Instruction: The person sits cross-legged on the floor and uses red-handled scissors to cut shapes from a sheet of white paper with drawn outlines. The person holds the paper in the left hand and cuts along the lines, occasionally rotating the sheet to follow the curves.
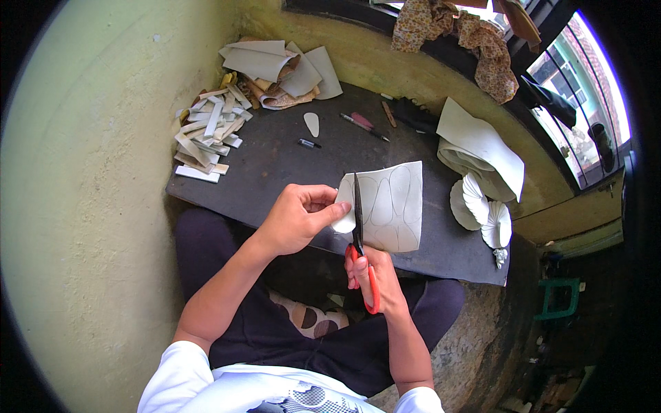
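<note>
Head view. The left hand (297,217) pinches the left side of the pale sheet (392,206), which lies ahead of the right hand (380,277); that hand grips the red-handled scissors (357,206), blades over the sheet. Cutting appears partway: outlines right of the blades remain uncut; one loose petal-shaped piece (312,124) lies beyond the left hand, presumably finished. The near edge of the tabletop (454,265) passes beneath both hands. Moving room shows beyond the left hand, short of the strip pile (212,131), and right of the sheet, short of the white fluted pieces (496,225).
</note>
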Tool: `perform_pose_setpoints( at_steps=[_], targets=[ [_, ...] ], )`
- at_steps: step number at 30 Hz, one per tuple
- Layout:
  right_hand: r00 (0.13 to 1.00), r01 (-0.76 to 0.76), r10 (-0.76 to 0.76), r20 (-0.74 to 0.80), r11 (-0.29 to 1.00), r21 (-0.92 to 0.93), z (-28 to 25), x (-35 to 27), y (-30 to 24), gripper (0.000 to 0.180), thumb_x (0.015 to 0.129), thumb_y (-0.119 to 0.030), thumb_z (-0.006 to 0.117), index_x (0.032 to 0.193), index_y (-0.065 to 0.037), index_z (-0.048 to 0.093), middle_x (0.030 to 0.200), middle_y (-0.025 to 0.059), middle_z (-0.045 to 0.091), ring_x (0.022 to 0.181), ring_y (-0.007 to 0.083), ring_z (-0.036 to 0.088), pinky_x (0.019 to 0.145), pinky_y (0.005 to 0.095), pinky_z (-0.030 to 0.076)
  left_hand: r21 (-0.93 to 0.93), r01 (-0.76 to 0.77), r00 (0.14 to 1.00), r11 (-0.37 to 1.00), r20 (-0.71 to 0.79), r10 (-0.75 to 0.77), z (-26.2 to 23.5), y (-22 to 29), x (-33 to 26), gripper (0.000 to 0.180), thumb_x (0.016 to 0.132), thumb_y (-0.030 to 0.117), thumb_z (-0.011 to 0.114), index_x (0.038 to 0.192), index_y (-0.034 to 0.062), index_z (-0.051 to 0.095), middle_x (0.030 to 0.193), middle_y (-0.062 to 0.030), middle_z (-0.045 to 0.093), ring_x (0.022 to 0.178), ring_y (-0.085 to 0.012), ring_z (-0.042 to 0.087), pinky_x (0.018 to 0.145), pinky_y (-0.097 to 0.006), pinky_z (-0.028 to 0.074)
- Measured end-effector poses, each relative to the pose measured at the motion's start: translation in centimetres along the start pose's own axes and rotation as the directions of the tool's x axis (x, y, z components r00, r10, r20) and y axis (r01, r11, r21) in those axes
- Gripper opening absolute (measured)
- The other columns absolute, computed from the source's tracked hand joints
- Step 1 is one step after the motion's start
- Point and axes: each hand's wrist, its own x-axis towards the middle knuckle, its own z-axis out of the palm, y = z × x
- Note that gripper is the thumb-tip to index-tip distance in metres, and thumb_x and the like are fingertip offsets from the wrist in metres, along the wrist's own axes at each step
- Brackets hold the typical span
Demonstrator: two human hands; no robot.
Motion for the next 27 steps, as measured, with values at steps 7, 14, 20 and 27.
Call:
perform_pose_setpoints(
  at_steps=[7, 14, 20, 27],
  targets=[
    [0.999, -0.021, 0.023, -0.049, 0.999, 0.034, 0.3, 0.0, -0.6, 0.088, 0.09, -0.085, 0.041, 0.071, 0.001, 0.05, 0.058, 0.007, 0.051, 0.054, 0.0177, 0.058, 0.052, 0.0353, 0.047, -0.027, -0.003, 1.0, 1.0, 0.012, 0.003, -0.1, 0.1, 0.0, 0.024, 0.098, 0.017, 0.071, 0.108, -0.0045, 0.074, 0.092, -0.004, 0.074, 0.083, -0.0068, 0.066, 0.077, -0.024, 0.053],
    [0.998, -0.037, 0.039, -0.046, 0.999, 0.033, 0.2, -0.1, -0.8, 0.087, 0.089, -0.085, 0.042, 0.07, 0.0, 0.049, 0.058, 0.0065, 0.05, 0.053, 0.0169, 0.058, 0.05, 0.0341, 0.049, -0.064, 0.009, 1.0, 0.998, 0.015, -0.008, 0.0, 0.4, -0.1, 0.023, 0.097, 0.016, 0.072, 0.106, -0.005, 0.073, 0.092, -0.0043, 0.074, 0.083, -0.0072, 0.067, 0.077, -0.024, 0.053],
    [0.998, -0.037, 0.039, -0.043, 0.998, 0.046, 0.2, -0.1, -1.3, 0.086, 0.089, -0.084, 0.043, 0.07, 0.0, 0.049, 0.057, 0.0058, 0.05, 0.052, 0.0159, 0.059, 0.049, 0.0334, 0.049, -0.04, 0.009, 1.0, 0.999, 0.009, -0.009, -0.1, 0.3, -0.1, 0.024, 0.097, 0.017, 0.071, 0.107, -0.0051, 0.073, 0.091, -0.0045, 0.074, 0.083, -0.0073, 0.067, 0.077, -0.024, 0.053],
    [0.999, -0.021, 0.022, -0.026, 0.999, 0.039, 0.1, -0.2, -0.7, 0.079, 0.093, -0.078, 0.043, 0.072, -0.003, 0.052, 0.062, 0.0024, 0.052, 0.052, 0.0111, 0.056, 0.048, 0.0266, 0.047, -0.049, 0.009, 1.0, 0.999, 0.013, -0.009, -0.2, 0.1, 0.0, 0.024, 0.097, 0.017, 0.072, 0.107, -0.0046, 0.074, 0.092, -0.0045, 0.074, 0.083, -0.0075, 0.067, 0.077, -0.024, 0.053]
  ],
)
